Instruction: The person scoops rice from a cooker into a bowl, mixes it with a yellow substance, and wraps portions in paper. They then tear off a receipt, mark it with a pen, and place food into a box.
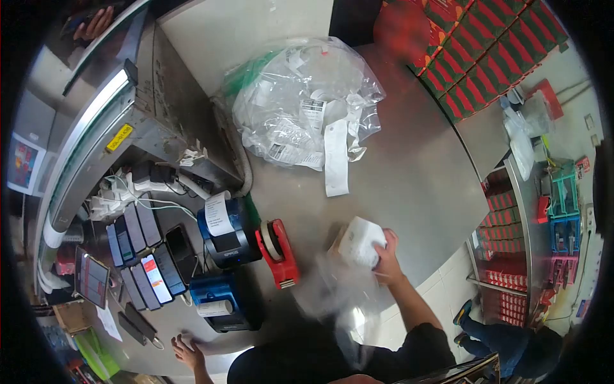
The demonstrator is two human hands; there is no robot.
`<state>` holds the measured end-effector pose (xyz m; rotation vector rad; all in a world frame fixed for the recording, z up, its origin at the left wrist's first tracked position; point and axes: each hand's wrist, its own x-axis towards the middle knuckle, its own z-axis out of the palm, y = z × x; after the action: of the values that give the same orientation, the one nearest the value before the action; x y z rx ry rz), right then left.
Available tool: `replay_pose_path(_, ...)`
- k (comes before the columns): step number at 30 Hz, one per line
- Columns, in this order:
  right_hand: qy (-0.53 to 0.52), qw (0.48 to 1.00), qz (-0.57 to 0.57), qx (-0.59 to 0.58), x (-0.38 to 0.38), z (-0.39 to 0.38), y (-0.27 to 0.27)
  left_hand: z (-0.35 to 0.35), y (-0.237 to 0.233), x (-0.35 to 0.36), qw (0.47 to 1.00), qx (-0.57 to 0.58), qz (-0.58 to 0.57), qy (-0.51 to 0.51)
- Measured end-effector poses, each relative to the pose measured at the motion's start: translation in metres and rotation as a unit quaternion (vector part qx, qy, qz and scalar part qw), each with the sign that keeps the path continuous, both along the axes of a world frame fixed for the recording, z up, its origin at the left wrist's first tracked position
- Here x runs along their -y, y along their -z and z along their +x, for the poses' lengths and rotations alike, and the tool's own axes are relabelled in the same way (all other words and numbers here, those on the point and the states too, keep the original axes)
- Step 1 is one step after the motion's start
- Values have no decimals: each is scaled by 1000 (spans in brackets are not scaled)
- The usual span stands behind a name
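Note:
My right hand (pixel 387 257) is closed on a white package (pixel 362 242) above the metal counter (pixel 396 192). A clear plastic bag (pixel 342 288), blurred by motion, hangs below and beside the package. At the lower left, my left hand (pixel 186 352) is low over the counter edge, its fingers apart; a small pale spot by the fingertips is too small to name. The red tape dispenser (pixel 277 253) stands left of the package. Two blue-black label printers, an upper one (pixel 230 237) and a lower one (pixel 220 306), have printed paper coming out.
A large clear bag of paper labels (pixel 288 109) lies at the back, a paper strip (pixel 336 160) hanging from it. Several phones (pixel 155 278) and cables lie left. Red and green boxes (pixel 492 57) are stacked at the back right. Another person (pixel 511 345) is at the lower right.

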<state>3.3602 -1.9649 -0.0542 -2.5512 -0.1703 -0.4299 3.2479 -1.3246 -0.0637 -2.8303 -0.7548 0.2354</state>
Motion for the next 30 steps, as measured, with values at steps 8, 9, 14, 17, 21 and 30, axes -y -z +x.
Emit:
replay_pose_path(8, 152, 753, 637, 64, -44, -31, 37, 6, 7, -13, 1000, 14, 14, 22)
replay_pose_path(9, 150, 765, 623, 61, -48, -30, 34, 6, 7, -15, 1000, 17, 14, 23)
replay_pose_path(14, 126, 928, 345, 67, -44, -13, -4, -1, 0, -13, 999, 33, -5, -5)
replay_pose_path(17, 139, 980, 96, -100, -41, 24, -83, -12, 3, -21, 997, 56, -49, -18)
replay_pose_path(21, 130, 975, 35, -178, -15, 41, -47, -10, -11, -13, 984, 125, -93, -83)
replay_pose_path(30, 100, 962, 157, 202, -114, 106, -245, -25, 2, -44, 955, 246, -144, -76)
